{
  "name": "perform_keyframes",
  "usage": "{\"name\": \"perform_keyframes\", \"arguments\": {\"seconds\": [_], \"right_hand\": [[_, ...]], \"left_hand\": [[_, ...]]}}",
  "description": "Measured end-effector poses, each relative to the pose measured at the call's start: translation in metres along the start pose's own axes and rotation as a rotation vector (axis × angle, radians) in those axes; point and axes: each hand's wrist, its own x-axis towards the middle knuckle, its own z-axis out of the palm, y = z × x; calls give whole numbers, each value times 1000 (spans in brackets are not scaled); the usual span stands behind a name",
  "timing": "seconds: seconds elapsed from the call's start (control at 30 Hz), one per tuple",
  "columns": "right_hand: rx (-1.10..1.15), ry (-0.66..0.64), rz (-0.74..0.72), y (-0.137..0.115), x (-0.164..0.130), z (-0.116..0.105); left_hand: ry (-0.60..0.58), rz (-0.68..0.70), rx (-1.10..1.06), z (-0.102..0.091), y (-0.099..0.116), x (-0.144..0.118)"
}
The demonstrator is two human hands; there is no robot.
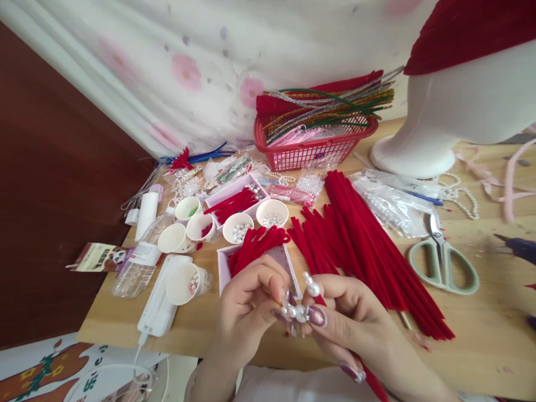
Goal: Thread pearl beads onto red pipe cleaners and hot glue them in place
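My right hand (355,318) is closed around a red chenille stem (371,379) that runs down past the palm. White pearl beads (311,286) sit at the stem's upper end. A second short row of pearl beads (296,311) lies between both hands, pinched at its left end by my left hand (251,304) and pressed at its right end by my right thumb. How the two rows join is hidden by the fingers. Just behind my left hand stands a lilac box (223,272) with folded red chenille pieces (259,245).
Several paper cups (173,239) of beads stand at left, near a power strip (161,296) and a plastic bottle (138,268). Long red chenille stems (368,251) lie right of centre, beside green-handled scissors (444,268). Behind are a red basket (314,153) and a white mannequin stand (422,139).
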Motion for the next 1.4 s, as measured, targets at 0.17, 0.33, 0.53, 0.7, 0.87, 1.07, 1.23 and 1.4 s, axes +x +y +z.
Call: {"name": "perform_keyframes", "arguments": {"seconds": [0.17, 0.33, 0.53, 0.7, 0.87, 1.07, 1.23, 1.4], "right_hand": [[-105, 114, -171, 5, -2, 4], [-381, 269, -344, 9, -6, 2], [-533, 263, -404, 7, -4, 0], [-626, 269, -432, 7, -4, -2], [-622, 283, -397, 7, -6, -3], [-551, 292, -324, 9, -6, -6], [-452, 376, -273, 5, -9, -2], [-352, 514, -222, -1, -9, 0]], "left_hand": [[18, -49, -54, 0, -3, 1], [79, -72, 40, 4, 2, 4], [103, -64, 125, 4, 5, 7], [90, -10, 349, -2, 12, 8], [-31, 134, 797, -15, 28, 10], [-136, 274, 1141, -18, 41, 16], [-168, 357, 1327, -24, 51, 16], [-107, 432, 1327, -28, 53, 13]]}}
